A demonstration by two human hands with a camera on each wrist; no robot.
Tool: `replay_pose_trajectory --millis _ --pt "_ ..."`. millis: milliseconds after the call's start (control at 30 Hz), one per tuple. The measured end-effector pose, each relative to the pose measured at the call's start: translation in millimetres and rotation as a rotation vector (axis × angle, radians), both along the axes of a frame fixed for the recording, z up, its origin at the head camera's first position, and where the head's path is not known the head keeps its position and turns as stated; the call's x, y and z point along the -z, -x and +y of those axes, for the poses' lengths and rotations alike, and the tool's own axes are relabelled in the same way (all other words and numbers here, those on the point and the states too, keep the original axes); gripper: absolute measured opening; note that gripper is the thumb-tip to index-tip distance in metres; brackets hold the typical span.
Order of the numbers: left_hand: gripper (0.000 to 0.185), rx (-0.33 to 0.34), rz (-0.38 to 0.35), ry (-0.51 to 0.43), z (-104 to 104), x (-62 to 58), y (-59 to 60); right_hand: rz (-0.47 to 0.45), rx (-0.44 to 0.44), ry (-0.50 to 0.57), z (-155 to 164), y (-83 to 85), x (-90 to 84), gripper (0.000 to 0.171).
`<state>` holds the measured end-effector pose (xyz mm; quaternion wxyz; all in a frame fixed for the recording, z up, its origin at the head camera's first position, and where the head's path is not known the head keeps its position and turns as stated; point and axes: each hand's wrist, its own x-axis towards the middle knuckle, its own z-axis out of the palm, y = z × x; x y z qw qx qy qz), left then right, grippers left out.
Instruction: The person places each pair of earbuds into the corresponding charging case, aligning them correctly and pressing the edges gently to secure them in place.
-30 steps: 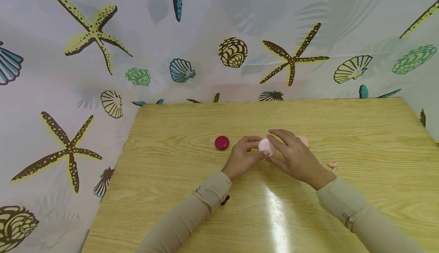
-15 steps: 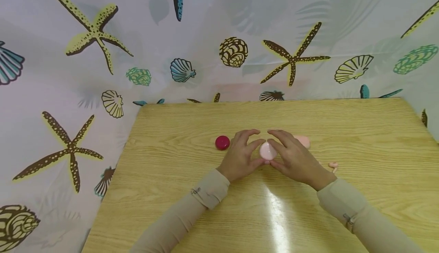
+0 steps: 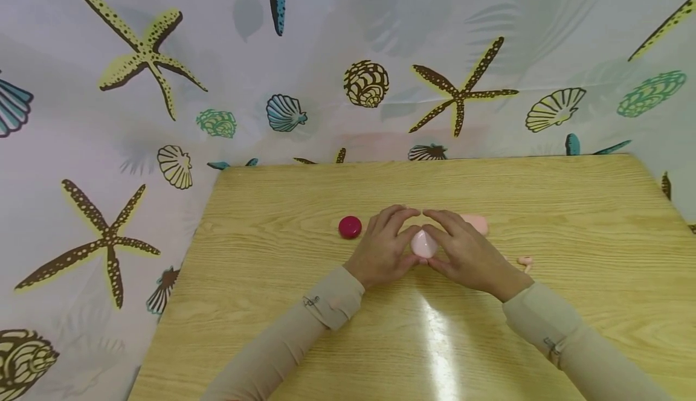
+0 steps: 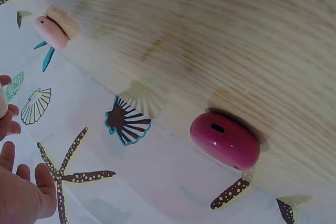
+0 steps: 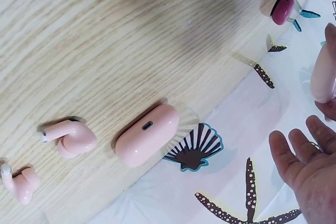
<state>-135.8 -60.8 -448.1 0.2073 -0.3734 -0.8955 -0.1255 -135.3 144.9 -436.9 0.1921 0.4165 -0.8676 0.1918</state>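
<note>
A pale pink, rounded, glossy case (image 3: 424, 244) is held up between both hands in the head view. My left hand (image 3: 385, 247) grips its left side, and my right hand (image 3: 469, 255) grips the right, with thumbs meeting at its lower edge and index fingers near its top. Part of this case (image 5: 323, 77) shows at the edge of the right wrist view. Left of the hands lies a magenta earbud case (image 4: 226, 140) with a charging port. Behind the right hand is a pink earbud case (image 5: 148, 136), also lying on the table.
Two pink earbuds (image 5: 73, 139) lie apart from each other on the wooden table (image 3: 283, 208), to the right near my right wrist. A white curtain (image 3: 326, 38) printed with shells and starfish hangs along the table's back and left edges.
My left hand has shifted its grip, bringing its thumb down beside the right thumb at the lower edge. The pale pink case has moved slightly toward me. The other cases stay in place.
</note>
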Motion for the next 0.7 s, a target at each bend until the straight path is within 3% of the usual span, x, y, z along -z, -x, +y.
replay_pose_trajectory --millis 233,467,567,700 --pt "0.045 0.005 0.037 0.062 0 3.2 2.3 -0.029 -0.002 -0.015 3 -0.9 0.5 0.058" --pt "0.039 -0.019 0.019 0.043 -3 9.7 6.5 -0.021 0.008 -0.011 8 -3.5 3.6 0.058" --pt "0.038 -0.048 -0.024 0.037 -5 13.7 12.1 -0.030 0.021 -0.001 13 -6.4 6.5 0.056" --pt "0.040 -0.116 -0.139 0.060 -7 17.4 22.5 -0.054 0.037 0.004 22 -12.8 12.6 0.051"
